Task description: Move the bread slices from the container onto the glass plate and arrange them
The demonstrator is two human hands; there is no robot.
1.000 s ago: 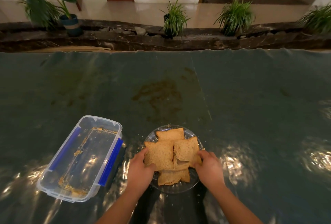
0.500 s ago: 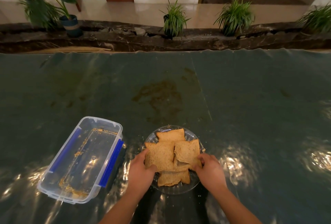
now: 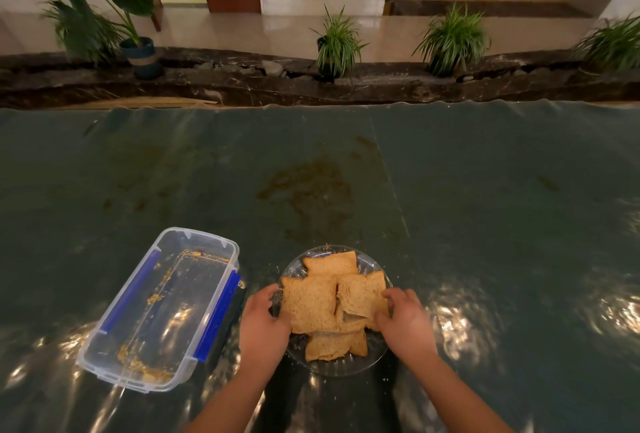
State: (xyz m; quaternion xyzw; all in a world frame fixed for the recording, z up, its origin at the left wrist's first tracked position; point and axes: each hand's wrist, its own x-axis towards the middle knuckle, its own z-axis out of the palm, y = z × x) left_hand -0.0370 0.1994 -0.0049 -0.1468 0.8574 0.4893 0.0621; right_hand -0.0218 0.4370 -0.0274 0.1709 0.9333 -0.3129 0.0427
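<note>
Several brown bread slices (image 3: pixel 311 304) lie overlapping on the round glass plate (image 3: pixel 346 367), near the table's front edge. My left hand (image 3: pixel 264 323) is curled around the plate's left rim, its fingers against the edge of the left slice. My right hand (image 3: pixel 406 323) rests at the plate's right side, fingertips closed over the outer edge of the right slice (image 3: pixel 362 292). The clear plastic container (image 3: pixel 194 234) with blue clips sits to the left of the plate and holds only crumbs.
The table is covered by a dark green glossy sheet (image 3: pixel 485 207) with a brownish stain (image 3: pixel 308 186) beyond the plate. Potted plants (image 3: pixel 337 44) stand along a stone ledge behind the far table edge.
My left hand has slid off the top of the left slice to the plate's left rim. My right hand has shifted up along the right slice's edge. The slices sit slightly tidier.
</note>
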